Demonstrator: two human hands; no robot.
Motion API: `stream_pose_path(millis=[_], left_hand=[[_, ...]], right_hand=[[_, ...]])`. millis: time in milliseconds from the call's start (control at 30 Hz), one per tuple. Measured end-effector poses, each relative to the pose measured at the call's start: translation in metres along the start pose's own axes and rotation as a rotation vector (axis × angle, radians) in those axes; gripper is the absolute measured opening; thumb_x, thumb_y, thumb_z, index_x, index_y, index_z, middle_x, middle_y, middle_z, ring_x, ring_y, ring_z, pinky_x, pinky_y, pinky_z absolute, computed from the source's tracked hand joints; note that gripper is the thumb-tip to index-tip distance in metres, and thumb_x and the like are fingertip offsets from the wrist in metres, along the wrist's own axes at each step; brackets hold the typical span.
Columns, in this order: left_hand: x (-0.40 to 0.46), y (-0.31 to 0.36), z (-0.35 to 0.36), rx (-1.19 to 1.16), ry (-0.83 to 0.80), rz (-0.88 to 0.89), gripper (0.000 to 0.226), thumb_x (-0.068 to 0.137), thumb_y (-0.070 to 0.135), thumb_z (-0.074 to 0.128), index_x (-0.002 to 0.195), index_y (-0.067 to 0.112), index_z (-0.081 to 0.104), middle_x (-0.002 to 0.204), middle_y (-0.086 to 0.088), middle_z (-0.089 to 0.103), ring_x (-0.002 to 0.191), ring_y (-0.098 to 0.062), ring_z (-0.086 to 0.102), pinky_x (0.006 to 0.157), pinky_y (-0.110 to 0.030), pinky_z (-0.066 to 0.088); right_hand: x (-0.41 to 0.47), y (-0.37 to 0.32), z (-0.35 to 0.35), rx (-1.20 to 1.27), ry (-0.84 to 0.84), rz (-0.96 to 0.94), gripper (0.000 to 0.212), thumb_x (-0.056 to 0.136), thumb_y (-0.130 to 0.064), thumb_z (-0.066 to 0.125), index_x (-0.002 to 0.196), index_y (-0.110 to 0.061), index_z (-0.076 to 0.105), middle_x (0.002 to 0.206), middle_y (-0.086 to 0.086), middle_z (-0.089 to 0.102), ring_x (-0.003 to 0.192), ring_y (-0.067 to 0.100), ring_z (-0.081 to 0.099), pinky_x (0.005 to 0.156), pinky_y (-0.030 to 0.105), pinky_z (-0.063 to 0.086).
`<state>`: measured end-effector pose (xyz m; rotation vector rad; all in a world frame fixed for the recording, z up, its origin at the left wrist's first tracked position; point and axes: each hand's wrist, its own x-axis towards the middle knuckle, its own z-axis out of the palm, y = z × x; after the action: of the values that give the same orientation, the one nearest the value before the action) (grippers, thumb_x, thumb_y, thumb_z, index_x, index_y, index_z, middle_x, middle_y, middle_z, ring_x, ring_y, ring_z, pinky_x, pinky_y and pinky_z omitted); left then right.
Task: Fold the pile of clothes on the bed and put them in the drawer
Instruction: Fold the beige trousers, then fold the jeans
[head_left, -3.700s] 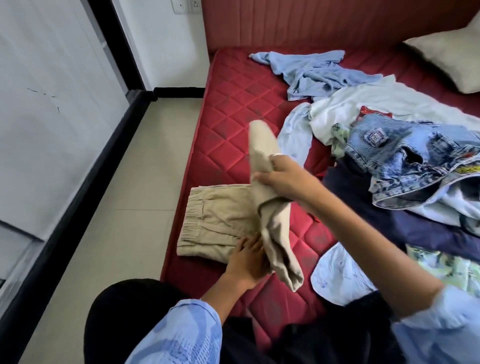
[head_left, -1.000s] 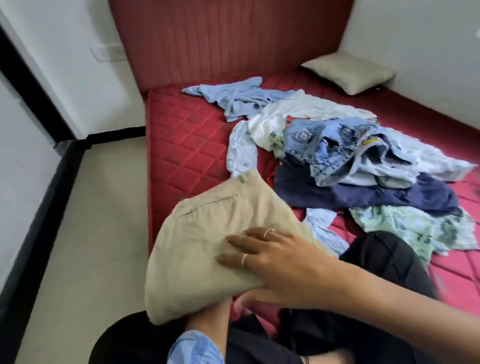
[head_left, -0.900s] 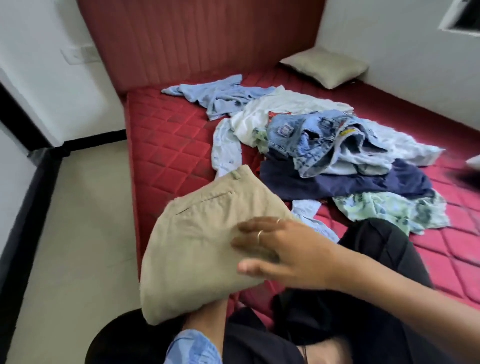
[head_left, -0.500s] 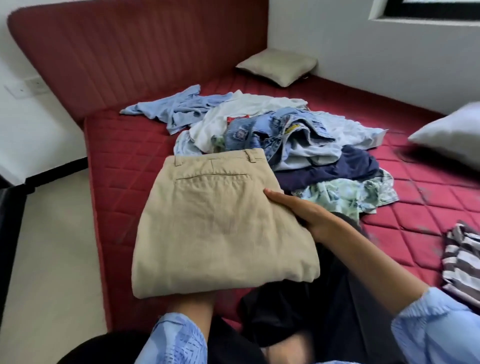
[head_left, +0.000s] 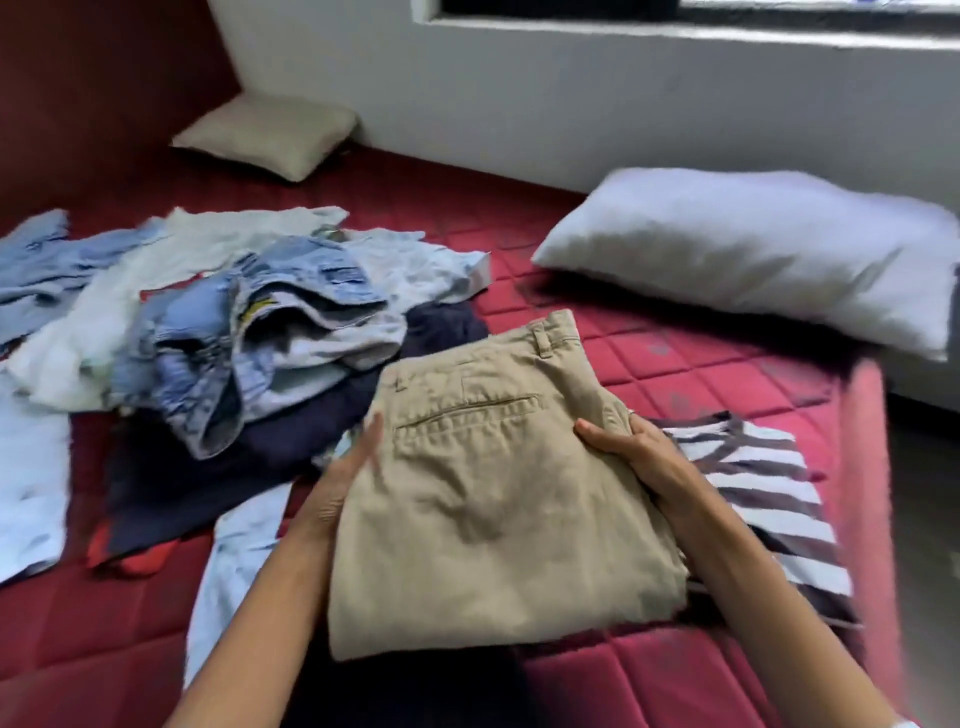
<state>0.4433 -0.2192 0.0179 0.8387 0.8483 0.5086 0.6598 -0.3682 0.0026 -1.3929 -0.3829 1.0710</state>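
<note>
Holding the folded beige trousers (head_left: 498, 499) from both sides, the person carries them low over the red bed (head_left: 675, 364), with the back pocket facing up. The left hand (head_left: 340, 483) is flat against the left edge of the bundle, fingers straight and close together. The right hand (head_left: 631, 447) takes the right edge: the thumb lies on top of the cloth and the other fingers go under, so I cannot tell how they are curled. The right side of the bundle is over a striped shirt (head_left: 758, 493), which lies folded near the bed's edge; whether they touch is not clear.

These trousers seem to be made of a rather thick cotton, so I judge them light but a little firm, and soft enough to bend in the middle if only one side is supported. The layers can slide open easily. The best place to hold is at both long edges, or with one palm flat under the bundle and one on top, pressing the layers together.

To the left, the pile of clothes (head_left: 249, 332) is not yet folded: jeans, a dark garment, some white and light blue pieces. A white pillow (head_left: 753, 260) and a small beige pillow (head_left: 270, 135) lie close to the wall. No drawer is visible.
</note>
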Motion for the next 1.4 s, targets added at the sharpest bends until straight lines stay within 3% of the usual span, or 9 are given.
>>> stream_pose_path(millis=[167, 400, 533, 667, 933, 1067, 1167, 1267, 1400], left_hand=[[0.088, 0.000, 0.065, 0.144, -0.144, -0.239, 0.031, 0.089, 0.028, 0.056, 0.110, 0.009, 0.068, 0.098, -0.010, 0.073, 0.081, -0.021, 0.071, 0.082, -0.035, 0.055], [0.204, 0.034, 0.142, 0.492, -0.199, -0.001, 0.050, 0.083, 0.039, 0.070, 0.119, 0.006, 0.063, 0.111, -0.012, 0.070, 0.101, -0.028, 0.067, 0.090, -0.039, 0.054], [0.240, -0.013, 0.141, 1.159, -0.383, 0.252, 0.083, 0.080, 0.033, 0.071, 0.147, 0.006, 0.029, 0.147, -0.010, 0.039, 0.131, -0.020, 0.042, 0.111, -0.027, 0.032], [0.254, -0.083, 0.110, 1.963, -0.354, 0.154, 0.097, 0.086, 0.057, 0.055, 0.153, 0.023, -0.007, 0.160, -0.004, -0.013, 0.147, -0.033, -0.004, 0.116, -0.054, 0.007], [0.254, -0.078, 0.113, 1.886, -0.415, 0.136, 0.083, 0.091, 0.056, 0.049, 0.153, 0.027, 0.002, 0.161, 0.000, -0.010, 0.148, -0.028, -0.005, 0.118, -0.051, 0.012], [0.237, -0.046, 0.084, 1.897, -0.399, 0.314, 0.070, 0.094, 0.047, 0.049, 0.152, 0.020, 0.019, 0.161, -0.002, 0.004, 0.147, -0.021, 0.007, 0.117, -0.047, 0.015], [0.215, -0.015, 0.042, 1.899, -0.237, 0.465, 0.065, 0.096, 0.042, 0.047, 0.152, 0.022, 0.019, 0.161, 0.004, 0.003, 0.148, -0.016, 0.002, 0.118, -0.044, 0.006], [0.195, 0.022, -0.007, 1.888, -0.002, 0.602, 0.062, 0.098, 0.039, 0.043, 0.152, 0.022, 0.018, 0.161, 0.005, 0.005, 0.148, -0.015, 0.002, 0.118, -0.041, 0.002], [0.168, 0.067, -0.076, 1.847, 0.288, 0.832, 0.058, 0.087, 0.027, 0.063, 0.140, 0.013, 0.044, 0.150, -0.005, 0.039, 0.139, -0.023, 0.036, 0.111, -0.052, 0.031]], right_hand=[[0.039, -0.016, -0.069, 0.016, 0.151, -0.082, 0.021, 0.086, -0.004, 0.062, 0.106, -0.009, 0.067, 0.091, 0.006, 0.073, 0.073, 0.017, 0.069, 0.066, 0.025, 0.058], [0.151, -0.056, -0.140, -0.040, 0.296, -0.211, 0.042, 0.072, -0.026, 0.079, 0.110, -0.010, 0.068, 0.095, -0.002, 0.073, 0.085, 0.013, 0.067, 0.080, 0.026, 0.055], [0.201, -0.010, -0.166, -0.318, 0.367, -0.038, 0.057, 0.078, -0.039, 0.073, 0.124, -0.008, 0.059, 0.108, 0.003, 0.068, 0.090, 0.012, 0.065, 0.076, 0.026, 0.055], [0.225, 0.053, -0.166, -0.690, 0.539, 0.078, 0.108, 0.060, -0.074, 0.064, 0.142, -0.011, 0.033, 0.142, 0.014, 0.042, 0.130, 0.033, 0.043, 0.108, 0.045, 0.036], [0.236, 0.057, -0.170, -0.863, 0.640, 0.165, 0.108, 0.064, -0.072, 0.064, 0.145, -0.012, 0.024, 0.148, 0.019, 0.033, 0.133, 0.041, 0.036, 0.110, 0.051, 0.031], [0.231, 0.040, -0.143, -0.920, 0.728, 0.216, 0.087, 0.081, -0.046, 0.068, 0.143, -0.004, 0.024, 0.149, 0.024, 0.026, 0.136, 0.043, 0.028, 0.111, 0.055, 0.022], [0.224, 0.027, -0.112, -1.023, 0.874, 0.184, 0.069, 0.084, -0.017, 0.065, 0.139, 0.000, 0.027, 0.147, 0.026, 0.023, 0.137, 0.043, 0.020, 0.111, 0.061, 0.011], [0.224, 0.017, -0.062, -1.081, 0.791, 0.012, 0.065, 0.082, -0.003, 0.056, 0.142, -0.001, 0.030, 0.150, 0.025, 0.018, 0.139, 0.044, 0.016, 0.108, 0.069, 0.005], [0.236, 0.006, 0.037, -1.170, 0.564, -0.339, 0.059, 0.086, -0.010, 0.058, 0.140, -0.003, 0.038, 0.146, 0.023, 0.031, 0.137, 0.038, 0.025, 0.109, 0.059, 0.020]])
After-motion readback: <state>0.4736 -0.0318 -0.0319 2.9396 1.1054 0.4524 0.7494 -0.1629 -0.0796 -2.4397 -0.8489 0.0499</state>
